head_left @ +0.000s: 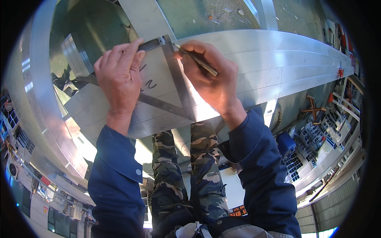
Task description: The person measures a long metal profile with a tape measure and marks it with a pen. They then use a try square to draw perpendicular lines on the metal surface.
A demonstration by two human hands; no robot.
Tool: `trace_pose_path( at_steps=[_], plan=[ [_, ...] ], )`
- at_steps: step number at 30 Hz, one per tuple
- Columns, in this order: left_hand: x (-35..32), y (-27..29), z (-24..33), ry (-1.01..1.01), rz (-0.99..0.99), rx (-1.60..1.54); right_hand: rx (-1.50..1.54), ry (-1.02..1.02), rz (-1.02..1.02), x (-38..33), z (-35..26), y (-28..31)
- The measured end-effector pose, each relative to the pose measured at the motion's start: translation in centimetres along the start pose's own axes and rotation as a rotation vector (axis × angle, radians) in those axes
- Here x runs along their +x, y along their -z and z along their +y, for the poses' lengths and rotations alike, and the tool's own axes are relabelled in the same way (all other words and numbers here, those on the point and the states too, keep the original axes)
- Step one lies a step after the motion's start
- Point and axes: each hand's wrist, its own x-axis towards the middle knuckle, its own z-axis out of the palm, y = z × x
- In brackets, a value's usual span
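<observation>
My left hand (119,79) is closed on a dark metal triangle square (178,85), its thumb and fingers pressing along the top edge. The square lies flat over several silvery metal bars (254,75) set side by side. Between the fingers of my right hand (214,85) is a slim pencil-like marking tool (203,64), its tip near the square's upper right corner. Dark handwritten strokes (149,84) show on the metal inside the triangle.
Long metal profiles (147,18) run beyond the bars, over a greenish floor with scattered scraps (226,12). Stacked cut profiles (309,139) and a blue container (285,143) stand at the right. A brown cross-shaped stand (313,109) is behind them.
</observation>
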Motion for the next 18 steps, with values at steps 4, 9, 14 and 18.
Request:
trace_pose_path(
  at_steps=[4, 9, 14, 18],
  plan=[
    [-0.03, -0.06, -0.02, -0.002, 0.005, -0.005, 0.028, -0.034, 0.024, -0.12, 0.16, -0.27],
    [-0.13, -0.05, -0.07, -0.003, 0.006, -0.002, 0.054, -0.112, -0.004, 0.12, -0.06, -0.28],
    [-0.06, -0.08, -0.03, -0.002, 0.006, -0.004, 0.040, -0.097, -0.012, 0.36, -0.12, -0.09],
    [-0.05, -0.06, -0.04, -0.005, 0.013, -0.008, 0.037, -0.077, -0.017, 0.54, -0.16, -0.06]
  ],
)
